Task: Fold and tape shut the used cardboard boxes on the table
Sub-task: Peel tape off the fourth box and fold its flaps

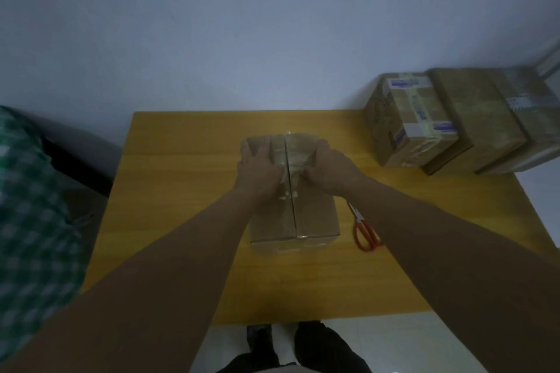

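A brown cardboard box [315, 218] stands in the middle of the yellow table [181, 191], its top flaps folded shut and meeting at a centre seam. Clear tape [292, 151] runs along the far half of that seam. My left hand [260, 166] lies on the top left of the seam, fingers spread toward the far edge. My right hand [328, 166] rests on the top right of the seam, thumb close to the tape. Both hands press on the box top. Whether a tape roll is under them is hidden.
Red-handled scissors [365, 230] lie on the table just right of the box. Three taped cardboard boxes [409, 121] [472, 118] [527, 112] sit side by side at the table's far right corner. A green checked cloth [30, 191] is at the left, beyond the table edge.
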